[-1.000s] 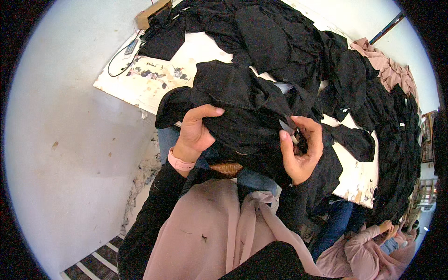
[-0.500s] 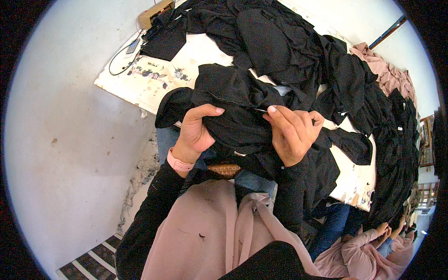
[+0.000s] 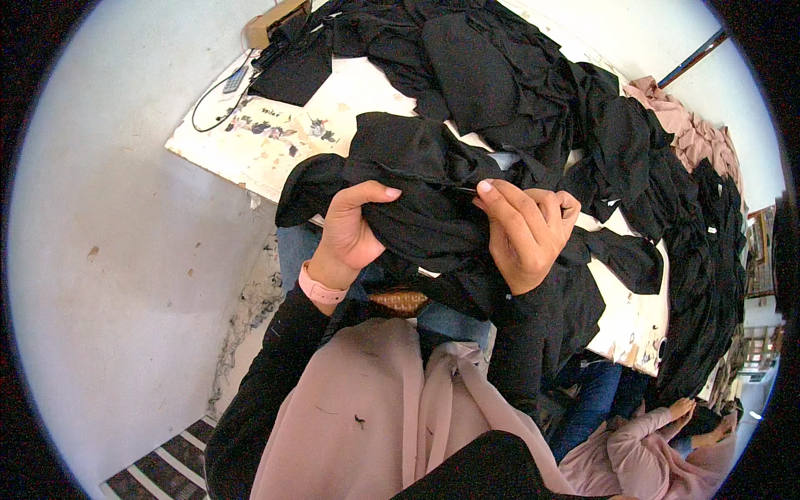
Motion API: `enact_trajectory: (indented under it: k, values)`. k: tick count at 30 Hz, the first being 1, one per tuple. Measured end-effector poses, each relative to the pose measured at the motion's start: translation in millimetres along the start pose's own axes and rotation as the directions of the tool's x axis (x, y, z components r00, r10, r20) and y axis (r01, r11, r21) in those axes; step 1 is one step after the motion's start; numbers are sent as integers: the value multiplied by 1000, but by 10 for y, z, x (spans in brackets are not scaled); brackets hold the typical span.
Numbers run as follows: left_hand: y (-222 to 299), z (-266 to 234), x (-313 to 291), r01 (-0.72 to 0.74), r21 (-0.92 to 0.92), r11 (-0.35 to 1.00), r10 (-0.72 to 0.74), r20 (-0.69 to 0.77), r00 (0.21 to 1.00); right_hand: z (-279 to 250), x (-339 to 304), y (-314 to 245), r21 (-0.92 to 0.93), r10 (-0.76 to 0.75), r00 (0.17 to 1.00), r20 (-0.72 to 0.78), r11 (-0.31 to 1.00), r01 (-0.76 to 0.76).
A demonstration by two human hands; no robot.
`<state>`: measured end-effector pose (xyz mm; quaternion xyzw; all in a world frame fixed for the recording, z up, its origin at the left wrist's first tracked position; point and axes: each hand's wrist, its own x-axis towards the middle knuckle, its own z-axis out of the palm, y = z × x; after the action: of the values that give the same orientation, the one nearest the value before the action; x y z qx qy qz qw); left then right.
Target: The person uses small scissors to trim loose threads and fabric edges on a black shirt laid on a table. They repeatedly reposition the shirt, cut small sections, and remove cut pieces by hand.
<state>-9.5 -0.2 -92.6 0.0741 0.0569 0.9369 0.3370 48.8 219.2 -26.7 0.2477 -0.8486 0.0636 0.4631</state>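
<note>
My left hand, with a pink band at the wrist, grips the left side of a black cloth garment, thumb on top and fingers hidden beneath. The cloth hangs bunched over the table's near edge and my lap. At its right side, my right hand is closed, thumb and forefinger pinching a thin, shiny metal tool. Only a sliver of that tool shows, lying against a fold of the cloth, so its kind is unclear. A small white tag shows low on the garment.
Black garments lie heaped across the white table, with pink cloth at the far right. A phone-like device with a cable and a brown box sit far left. Another person in pink works at lower right.
My right hand has shifted slightly right, and less of the metal tool shows. My left hand keeps its hold on the black garment. The other person's hands have moved a little.
</note>
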Motion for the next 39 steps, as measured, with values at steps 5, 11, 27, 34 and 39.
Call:
enact_trajectory:
  k: [5,11,27,34,39]
  values:
    - [2,43,-2,-19,64,998,25,-81,996,29,-14,-15,69,37,999,-21,997,-36]
    - [-24,-121,-21,-535,769,350,321,438,840,51,-93,-107,434,400,916,39,819,-377]
    - [97,-462,163,-244,-176,954,286,272,919,-103,-770,-491,230,9,971,238,971,-66]
    - [144,-530,127,-147,-191,971,231,561,795,-143,-797,-530,390,86,991,100,913,-118]
    - [51,-597,18,-226,-143,963,267,448,853,-243,-549,-546,445,553,824,-122,772,-453]
